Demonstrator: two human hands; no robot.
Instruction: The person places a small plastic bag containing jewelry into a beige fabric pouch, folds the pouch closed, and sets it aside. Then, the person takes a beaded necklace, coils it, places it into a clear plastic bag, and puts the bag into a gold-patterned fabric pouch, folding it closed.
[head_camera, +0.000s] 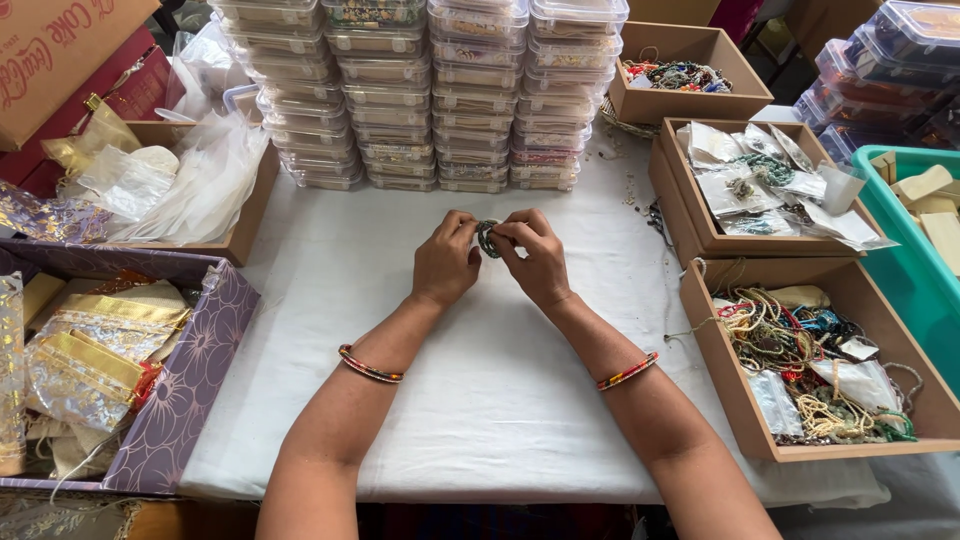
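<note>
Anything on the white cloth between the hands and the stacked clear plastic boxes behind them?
Head view: bare white cloth between the hands, which pinch a small dark beaded ring, and the stacked clear boxes.

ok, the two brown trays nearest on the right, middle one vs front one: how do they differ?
The middle tray holds mostly flat clear packets with small pieces inside; the front tray holds a loose tangle of beaded strings and cords. The middle tray's packets spill over its right edge; the front tray's contents stay inside. The front tray looks larger in view and lies nearer the right hand. Both are open brown boxes on the white cloth.
</note>
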